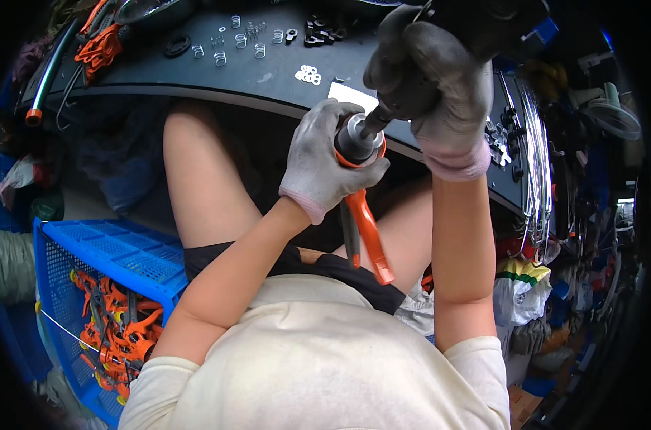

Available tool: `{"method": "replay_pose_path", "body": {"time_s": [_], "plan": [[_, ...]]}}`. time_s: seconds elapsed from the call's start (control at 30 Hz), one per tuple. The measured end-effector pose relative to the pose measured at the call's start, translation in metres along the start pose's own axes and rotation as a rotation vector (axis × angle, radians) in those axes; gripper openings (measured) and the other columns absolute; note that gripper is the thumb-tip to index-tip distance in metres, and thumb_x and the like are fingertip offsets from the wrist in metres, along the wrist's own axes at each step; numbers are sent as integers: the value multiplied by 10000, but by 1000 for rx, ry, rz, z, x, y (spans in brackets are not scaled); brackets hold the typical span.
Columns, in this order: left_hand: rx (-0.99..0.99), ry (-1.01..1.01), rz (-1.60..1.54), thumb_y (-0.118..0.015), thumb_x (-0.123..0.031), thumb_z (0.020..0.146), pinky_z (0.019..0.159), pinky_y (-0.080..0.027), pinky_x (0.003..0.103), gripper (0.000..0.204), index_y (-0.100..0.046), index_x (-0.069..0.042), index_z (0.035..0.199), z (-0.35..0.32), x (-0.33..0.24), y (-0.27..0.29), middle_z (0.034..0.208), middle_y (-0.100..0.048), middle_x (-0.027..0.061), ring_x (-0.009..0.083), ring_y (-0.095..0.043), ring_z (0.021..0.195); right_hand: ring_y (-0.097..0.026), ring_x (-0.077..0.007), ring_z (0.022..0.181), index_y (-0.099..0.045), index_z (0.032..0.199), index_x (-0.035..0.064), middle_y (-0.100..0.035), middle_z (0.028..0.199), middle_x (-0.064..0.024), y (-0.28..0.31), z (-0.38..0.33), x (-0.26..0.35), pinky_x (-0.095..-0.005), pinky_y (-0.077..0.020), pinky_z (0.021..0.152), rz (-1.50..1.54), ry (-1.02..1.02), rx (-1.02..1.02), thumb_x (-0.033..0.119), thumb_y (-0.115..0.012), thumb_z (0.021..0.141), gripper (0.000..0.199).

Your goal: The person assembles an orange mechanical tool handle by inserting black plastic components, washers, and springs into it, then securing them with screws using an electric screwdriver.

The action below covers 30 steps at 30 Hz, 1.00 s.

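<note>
My left hand (312, 156), in a grey-coated glove, is closed around an orange trigger handle (372, 240) with a dark grey lever, held above my lap. A dark round collar with a silvery ring (355, 138) shows at its top, between thumb and fingers. My gloved right hand (451, 89) grips a black power driver (476, 32), partly lost in shadow. The driver's shaft (377, 120) slants down to the collar and meets it; the exact contact is hidden. Behind the hands, a white sheet (350, 95) lies at the bench edge.
The dark bench (146, 72) bears springs (240, 41), white washers (308, 74), small black parts (322, 34) and an orange handle piece (98, 54). Bent metal rods (534, 158) hang at the right. A blue crate (110, 247) at my left holds many orange handles (121, 326).
</note>
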<state>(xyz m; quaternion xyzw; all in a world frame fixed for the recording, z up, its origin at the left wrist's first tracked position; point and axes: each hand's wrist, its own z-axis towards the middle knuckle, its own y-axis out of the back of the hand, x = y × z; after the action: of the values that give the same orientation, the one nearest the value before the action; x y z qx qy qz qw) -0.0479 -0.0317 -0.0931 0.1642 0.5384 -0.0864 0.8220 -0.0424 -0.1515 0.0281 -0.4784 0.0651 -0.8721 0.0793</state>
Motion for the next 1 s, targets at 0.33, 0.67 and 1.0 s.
{"method": "replay_pose_path", "body": {"time_s": [0.33, 0.67, 1.0], "plan": [[19, -46, 13, -836, -303, 593, 912, -461, 399, 623, -564, -56, 1096, 1, 3, 3, 1020, -592, 116, 286, -592, 978, -605, -112, 592, -468, 1237, 7, -673, 930, -123, -7, -5, 9, -224, -487, 519, 33, -57, -33, 171, -725, 817, 519], [16, -51, 67, -830, -311, 600, 918, -452, 402, 623, -566, -53, 1102, 4, -4, 5, 1023, -593, 118, 303, -588, 991, -597, -122, 566, -474, 1231, 13, -638, 821, -83, -10, -5, 13, -224, -465, 489, -168, -51, -173, 215, -749, 814, 538], [-36, -117, 166, -743, -349, 736, 965, -431, 413, 566, -561, -46, 1178, 10, 13, 38, 1117, -598, 129, 312, -553, 1085, -601, -164, 566, -576, 1062, 53, -611, 718, -28, 79, -28, 38, -282, -477, 545, -976, -236, -466, 326, -677, 881, 343]]}}
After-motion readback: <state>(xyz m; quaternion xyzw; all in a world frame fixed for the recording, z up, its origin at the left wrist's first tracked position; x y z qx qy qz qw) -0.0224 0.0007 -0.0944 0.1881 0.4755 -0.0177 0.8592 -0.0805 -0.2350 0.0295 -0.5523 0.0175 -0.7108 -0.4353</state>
